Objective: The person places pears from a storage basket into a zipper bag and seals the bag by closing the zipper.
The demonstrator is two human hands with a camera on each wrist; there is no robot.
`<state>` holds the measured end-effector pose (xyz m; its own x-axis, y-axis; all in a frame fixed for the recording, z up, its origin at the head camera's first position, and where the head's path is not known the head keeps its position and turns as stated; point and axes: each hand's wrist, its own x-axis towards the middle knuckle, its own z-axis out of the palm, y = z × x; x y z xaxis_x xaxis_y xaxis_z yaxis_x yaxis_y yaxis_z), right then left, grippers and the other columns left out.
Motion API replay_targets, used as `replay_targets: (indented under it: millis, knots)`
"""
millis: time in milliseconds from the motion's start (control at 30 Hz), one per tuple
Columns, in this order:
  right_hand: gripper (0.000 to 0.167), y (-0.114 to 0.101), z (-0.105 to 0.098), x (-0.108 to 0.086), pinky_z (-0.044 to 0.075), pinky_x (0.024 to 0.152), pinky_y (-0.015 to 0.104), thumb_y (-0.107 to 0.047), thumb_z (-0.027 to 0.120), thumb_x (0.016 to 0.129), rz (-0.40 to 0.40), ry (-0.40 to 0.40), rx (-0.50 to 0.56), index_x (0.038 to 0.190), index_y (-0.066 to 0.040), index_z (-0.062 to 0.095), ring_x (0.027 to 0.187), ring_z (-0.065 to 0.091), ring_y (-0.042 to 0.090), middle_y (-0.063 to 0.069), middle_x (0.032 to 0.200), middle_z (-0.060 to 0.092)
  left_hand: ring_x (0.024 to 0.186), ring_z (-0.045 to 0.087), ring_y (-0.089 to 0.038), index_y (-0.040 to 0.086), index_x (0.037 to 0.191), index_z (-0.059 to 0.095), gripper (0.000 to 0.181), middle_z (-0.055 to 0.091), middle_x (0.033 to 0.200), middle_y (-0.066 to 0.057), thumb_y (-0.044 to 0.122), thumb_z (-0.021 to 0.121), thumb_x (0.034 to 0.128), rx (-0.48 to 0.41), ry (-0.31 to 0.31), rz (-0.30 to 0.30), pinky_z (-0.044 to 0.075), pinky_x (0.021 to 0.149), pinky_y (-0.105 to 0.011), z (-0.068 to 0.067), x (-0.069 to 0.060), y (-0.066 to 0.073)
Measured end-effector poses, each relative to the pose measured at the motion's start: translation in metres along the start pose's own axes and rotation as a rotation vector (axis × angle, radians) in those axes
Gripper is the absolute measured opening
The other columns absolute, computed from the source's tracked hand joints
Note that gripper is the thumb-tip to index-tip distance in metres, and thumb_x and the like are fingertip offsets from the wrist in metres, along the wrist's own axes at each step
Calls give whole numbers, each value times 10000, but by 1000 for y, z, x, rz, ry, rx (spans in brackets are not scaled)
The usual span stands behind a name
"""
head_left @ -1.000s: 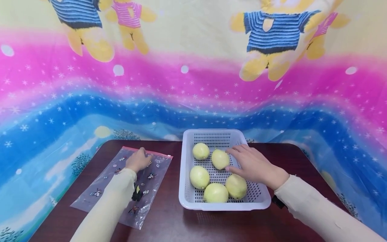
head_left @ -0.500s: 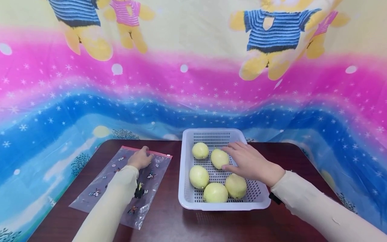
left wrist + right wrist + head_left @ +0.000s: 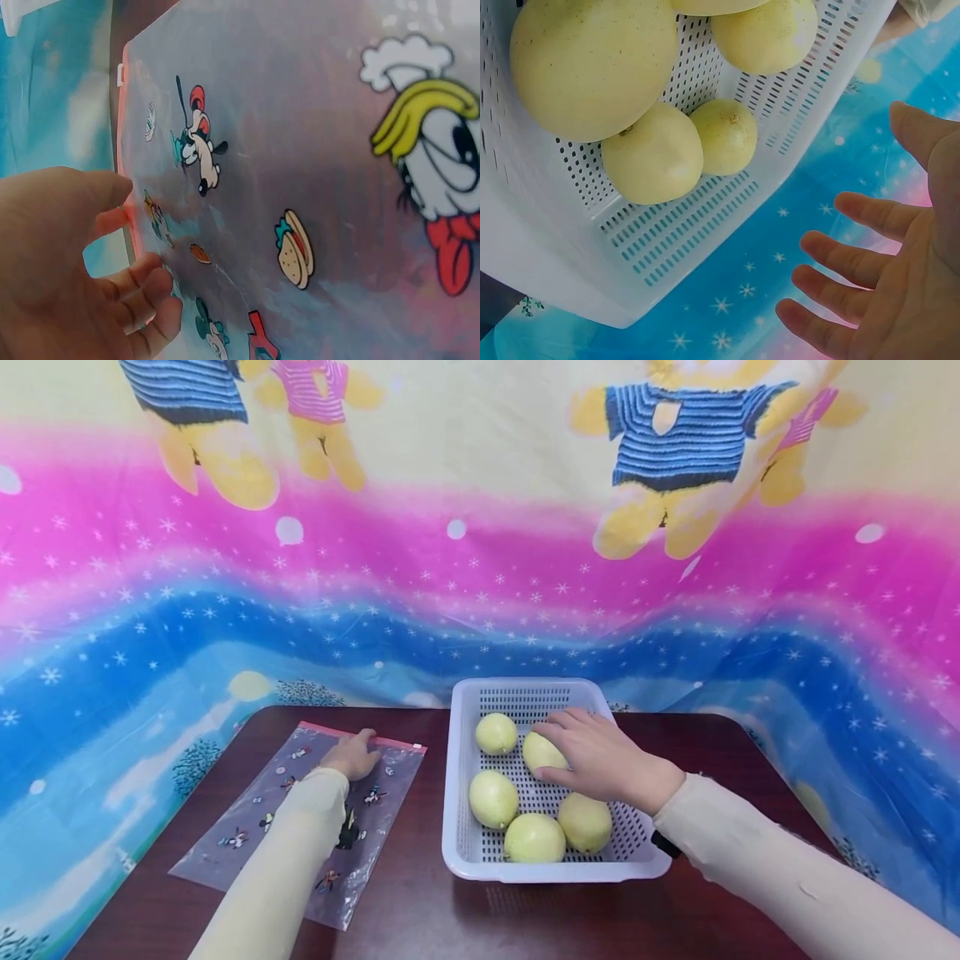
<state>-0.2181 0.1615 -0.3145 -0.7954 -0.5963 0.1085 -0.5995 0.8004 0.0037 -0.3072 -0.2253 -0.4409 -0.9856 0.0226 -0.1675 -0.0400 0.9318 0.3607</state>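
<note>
A white plastic basket (image 3: 453, 810) with slotted walls holds several pale yellow-green pears, among them a front pear (image 3: 535, 838) and a left pear (image 3: 493, 799). My right hand (image 3: 600, 758) hovers over the back right of the basket, fingers spread, partly covering a pear (image 3: 542, 755). In the right wrist view this hand (image 3: 885, 262) is apart from the fruit. A clear zip bag (image 3: 247, 810) printed with cartoon figures lies flat at left. My left hand (image 3: 351, 757) is over its upper part by the red zip strip; in the left wrist view its fingers (image 3: 146, 300) are loosely bent; contact is unclear.
A dark reddish-brown table (image 3: 405, 893) bears both the bag and the basket. Behind it hangs a colourful cloth (image 3: 450, 593) with printed bears and snowflakes. The bag's white slider (image 3: 417, 746) sits at the right end of the zip strip.
My right hand has moved left, over the pear at the back right of the basket. My left hand has shifted slightly right along the bag. The pears have stayed in place.
</note>
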Motion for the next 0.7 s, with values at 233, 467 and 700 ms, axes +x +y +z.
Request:
replay_targets:
  millis: [233, 467, 700]
  knots:
    - [632, 0, 3, 1, 388, 1145, 563, -474, 676, 938, 4, -12, -4, 1433, -100, 549, 1364, 499, 364, 135, 1418, 579, 1287, 476, -598, 102, 1547, 338, 588, 297, 1532, -402, 118, 448, 969, -10, -13, -3, 414, 1039, -702, 3, 2, -1]
    - [619, -2, 3, 2, 414, 1123, 572, -468, 667, 946, -5, -13, -8, 1427, -95, 552, 1356, 506, 370, 144, 1417, 582, 1252, 516, -562, 90, 1520, 371, 557, 369, 1479, -381, 116, 467, 972, 22, 11, -2, 456, 1014, -660, 11, 7, 3]
    - [641, -4, 1, 3, 411, 1121, 588, -482, 664, 943, -1, -18, -7, 1442, -100, 538, 1370, 491, 376, 148, 1431, 570, 1276, 511, -522, 47, 1441, 385, 486, 446, 1425, -343, 136, 489, 975, -46, 75, 5, 441, 1035, -638, 17, 9, 0]
